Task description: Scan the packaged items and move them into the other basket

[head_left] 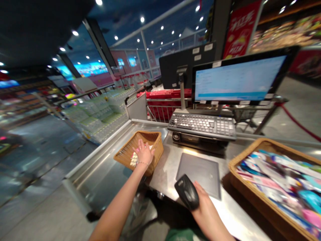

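Note:
My left hand (144, 153) reaches over the small wicker basket (156, 150), its fingers spread and grasping nothing. Under and beside it lies a whitish item (133, 160), partly covered by the hand; I cannot make out its kind. My right hand (202, 201) is wrapped round a black handheld barcode scanner (187, 192), held above the near edge of the metal counter (164, 167). A flat grey plate (200, 172) set in the counter lies just beyond the scanner.
A large wicker basket (233, 165) full of blurred, colourful packets stands at the right. Behind the counter plate are a keyboard (203, 124) and a lit monitor (238, 80). A raised metal rim (97, 150) bounds the counter's left side. Shopping carts (160, 110) stand behind.

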`<action>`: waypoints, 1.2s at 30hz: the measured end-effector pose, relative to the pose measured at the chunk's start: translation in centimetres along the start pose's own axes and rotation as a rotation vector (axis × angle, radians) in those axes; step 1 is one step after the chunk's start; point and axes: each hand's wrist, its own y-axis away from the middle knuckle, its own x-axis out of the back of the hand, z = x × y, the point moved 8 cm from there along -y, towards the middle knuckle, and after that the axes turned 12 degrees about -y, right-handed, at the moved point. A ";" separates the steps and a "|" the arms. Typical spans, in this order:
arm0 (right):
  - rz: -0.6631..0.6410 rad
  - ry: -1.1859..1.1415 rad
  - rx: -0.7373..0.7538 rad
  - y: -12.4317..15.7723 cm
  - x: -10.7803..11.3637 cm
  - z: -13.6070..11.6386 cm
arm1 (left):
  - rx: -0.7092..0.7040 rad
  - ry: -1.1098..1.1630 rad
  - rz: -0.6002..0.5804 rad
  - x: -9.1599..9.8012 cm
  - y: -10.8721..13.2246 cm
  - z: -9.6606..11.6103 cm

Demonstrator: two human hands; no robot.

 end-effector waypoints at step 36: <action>0.082 0.005 -0.127 0.3 1.4 2.5 | -0.269 0.102 -0.058 1.6 0.1 9.9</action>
